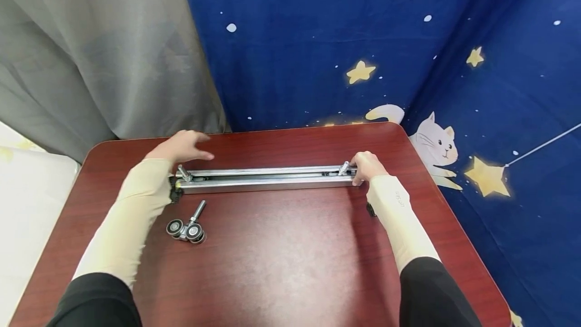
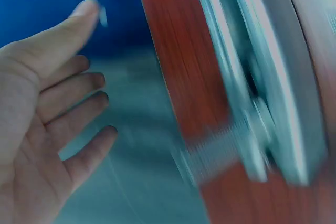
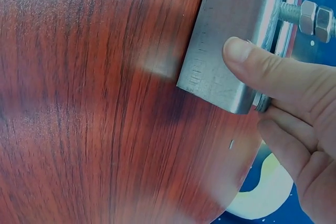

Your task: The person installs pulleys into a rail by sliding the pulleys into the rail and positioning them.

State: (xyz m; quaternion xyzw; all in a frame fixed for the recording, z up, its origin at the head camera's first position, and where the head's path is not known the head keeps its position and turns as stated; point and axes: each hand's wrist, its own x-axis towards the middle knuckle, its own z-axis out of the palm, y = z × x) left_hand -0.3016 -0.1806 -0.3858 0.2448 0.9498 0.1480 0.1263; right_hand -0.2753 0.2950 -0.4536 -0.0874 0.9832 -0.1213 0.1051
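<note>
Seemingly, the work is well along: the rail (image 1: 272,184) lies across the counter (image 1: 281,261), and a left bolt (image 1: 183,173) and a right bolt (image 1: 343,168) stick up from its slot, one near each end. What looks left over is a roller (image 1: 184,232), lying on the counter before the rail's left end; whether it belongs inside, I cannot tell. Only the rail acts as a container, its slot taking both bolts' lower ends. The right hand (image 1: 366,166) pinches the rail's right end; the left hand (image 1: 179,147) hovers by the other, fingers spread, holding nothing.
</note>
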